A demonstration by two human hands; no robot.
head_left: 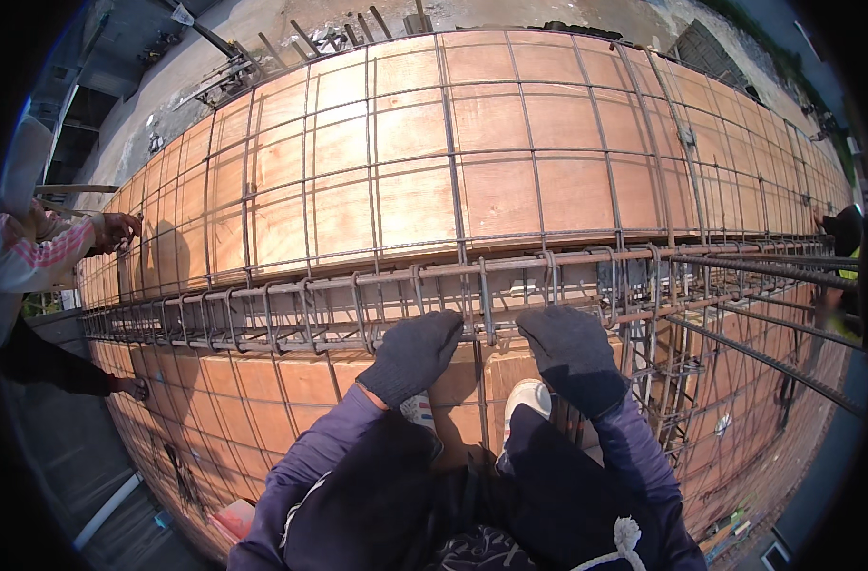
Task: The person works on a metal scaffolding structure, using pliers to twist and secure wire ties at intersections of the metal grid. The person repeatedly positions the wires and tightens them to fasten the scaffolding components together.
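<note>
Both my hands wear dark grey knit gloves. My left hand is closed, its fingertips curled out of sight at the near lower bar of a long rebar cage. A short way to the right, my right hand is likewise closed at the same bar. Between them stands one of the cage's stirrups. This cage of long bars and bent stirrups runs left to right in front of me, over a gap between plywood panels. My shoes stand just behind the hands.
A rebar grid lies over plywood formwork beyond the cage. Thick ribbed bars jut in from the right. At the left, another person's hand hovers by the grid; a dark-clothed person is at the far right.
</note>
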